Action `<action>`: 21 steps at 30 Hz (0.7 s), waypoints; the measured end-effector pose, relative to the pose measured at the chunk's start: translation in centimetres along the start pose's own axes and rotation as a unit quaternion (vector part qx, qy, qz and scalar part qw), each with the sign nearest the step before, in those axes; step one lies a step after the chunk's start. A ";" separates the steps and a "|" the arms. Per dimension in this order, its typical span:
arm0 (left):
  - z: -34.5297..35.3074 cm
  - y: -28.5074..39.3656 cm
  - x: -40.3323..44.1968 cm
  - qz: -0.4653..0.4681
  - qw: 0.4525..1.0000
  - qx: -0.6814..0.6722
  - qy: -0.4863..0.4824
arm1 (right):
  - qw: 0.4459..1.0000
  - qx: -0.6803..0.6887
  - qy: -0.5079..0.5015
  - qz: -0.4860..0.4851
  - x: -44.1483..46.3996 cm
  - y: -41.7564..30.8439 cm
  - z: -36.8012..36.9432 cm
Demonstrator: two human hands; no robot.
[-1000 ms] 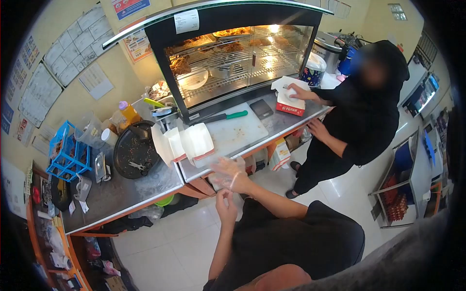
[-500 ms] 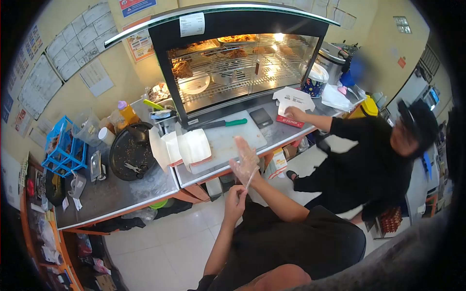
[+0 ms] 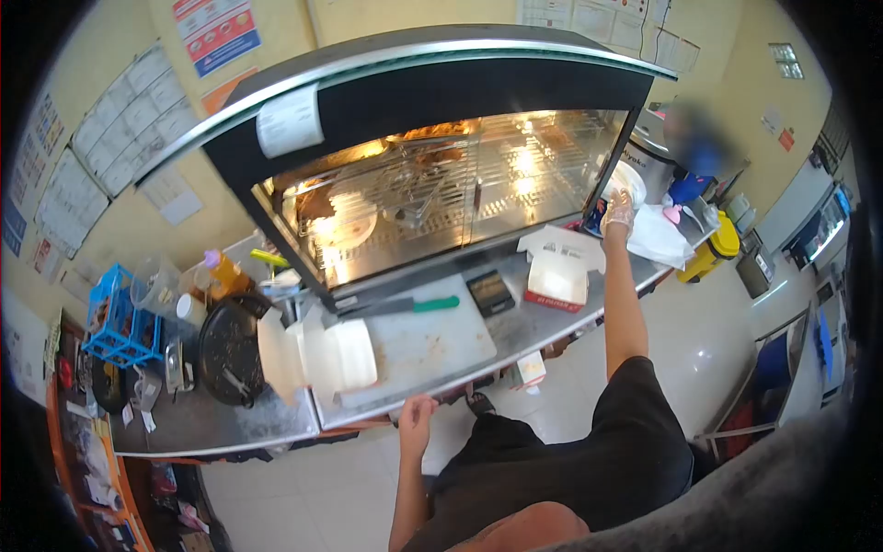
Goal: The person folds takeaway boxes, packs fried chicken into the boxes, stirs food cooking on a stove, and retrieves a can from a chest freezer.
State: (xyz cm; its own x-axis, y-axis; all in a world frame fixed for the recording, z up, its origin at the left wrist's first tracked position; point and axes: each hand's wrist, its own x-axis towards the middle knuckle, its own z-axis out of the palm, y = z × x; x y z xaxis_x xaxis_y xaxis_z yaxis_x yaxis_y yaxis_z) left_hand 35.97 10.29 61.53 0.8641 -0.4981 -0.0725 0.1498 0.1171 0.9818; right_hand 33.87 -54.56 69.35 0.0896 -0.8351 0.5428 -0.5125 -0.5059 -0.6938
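My right hand [image 3: 617, 215], in a clear plastic glove, reaches out to the white-topped round tub [image 3: 630, 179] at the right of the warmer. Its fingers look stretched over the tub's near side, and I see nothing held in them. Low in front of the counter edge, my left hand [image 3: 418, 413] is bare, with its fingers curled and nothing visible in them. An open white carton [image 3: 338, 355] stands on the cutting board's left end. Near my right forearm is an open red-and-white box [image 3: 557, 281].
The lit glass food warmer [image 3: 460, 175] spans the counter's back. A green-handled knife [image 3: 405, 304] lies on the white cutting board [image 3: 441, 340], beside a dark scale [image 3: 490, 293]. Farther left are a black round pan [image 3: 237, 350] and a blue rack [image 3: 120, 317].
My hands have parted: the gloved right hand has moved far right to the tub, while the left has dropped slightly leftward. The co-worker in black has left the view; the red box now stands unattended.
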 end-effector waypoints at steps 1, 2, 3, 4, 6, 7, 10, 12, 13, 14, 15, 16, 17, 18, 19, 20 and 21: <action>0.6 -0.7 1.0 -0.026 1.000 0.000 0.004 | 0.999 0.024 -0.025 0.019 1.9 0.1 0.3; 0.9 -2.0 2.0 -0.053 0.999 0.009 0.003 | 0.991 0.109 -0.048 0.067 3.7 0.1 1.0; 1.5 -2.9 3.0 -0.071 0.997 0.025 -0.007 | 0.971 0.199 -0.063 0.117 5.0 -0.2 1.6; 1.9 -3.4 3.6 -0.091 0.995 0.043 -0.019 | 0.953 0.253 -0.069 0.151 5.9 -0.4 2.4; 2.5 -4.2 4.1 -0.124 0.989 0.072 -0.035 | 0.982 0.167 -0.034 0.076 7.0 -0.3 4.0; 2.8 -4.4 4.3 -0.133 0.987 0.083 -0.039 | 0.995 0.097 -0.009 0.017 7.4 -0.3 5.0; 3.4 -4.9 4.8 -0.143 0.986 0.085 -0.022 | 0.919 0.359 0.035 0.161 7.8 -1.2 6.8; 3.8 -4.8 3.9 -0.146 0.986 0.085 -0.005 | 0.848 0.485 0.125 0.174 8.2 -1.2 7.3; 3.9 -4.6 3.6 -0.144 0.985 0.091 0.001 | 0.811 0.531 0.201 0.139 8.3 -1.1 7.7; 3.7 -4.2 3.2 -0.140 0.985 0.099 0.007 | 0.956 0.194 0.215 -0.035 8.1 -0.4 7.1; 3.6 -4.2 2.6 -0.146 0.986 0.084 0.020 | 0.943 -0.173 0.193 -0.207 7.5 -0.9 5.8; 3.5 -4.3 1.8 -0.152 0.985 0.069 0.032 | 0.957 -0.195 0.133 -0.170 7.1 -0.9 6.0; 3.5 -4.4 1.3 -0.156 0.986 0.052 0.039 | 0.964 -0.217 0.077 -0.133 7.4 -1.2 6.1; 3.4 -4.9 0.6 -0.177 0.982 0.046 0.048 | 0.966 -0.238 0.027 -0.095 8.1 -1.3 5.9; 3.0 -6.0 -0.4 -0.193 0.979 0.038 0.058 | 0.981 -0.183 0.021 -0.067 8.7 -0.4 6.6; 2.7 -7.3 -0.9 -0.206 0.976 0.029 0.067 | 0.991 -0.125 0.016 -0.041 9.4 0.4 7.4; 2.2 -8.9 -1.6 -0.231 0.970 0.022 0.075 | 0.984 -0.153 0.021 -0.086 9.1 0.2 6.8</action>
State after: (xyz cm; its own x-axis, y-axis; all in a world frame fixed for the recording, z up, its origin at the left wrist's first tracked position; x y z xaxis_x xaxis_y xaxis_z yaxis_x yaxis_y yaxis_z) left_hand 32.23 8.16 53.32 0.7705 -0.3575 -0.5277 0.5195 -0.1276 0.8449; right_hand 40.40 -63.74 70.98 0.1660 -0.7300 0.6630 -0.7272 -0.5447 -0.4177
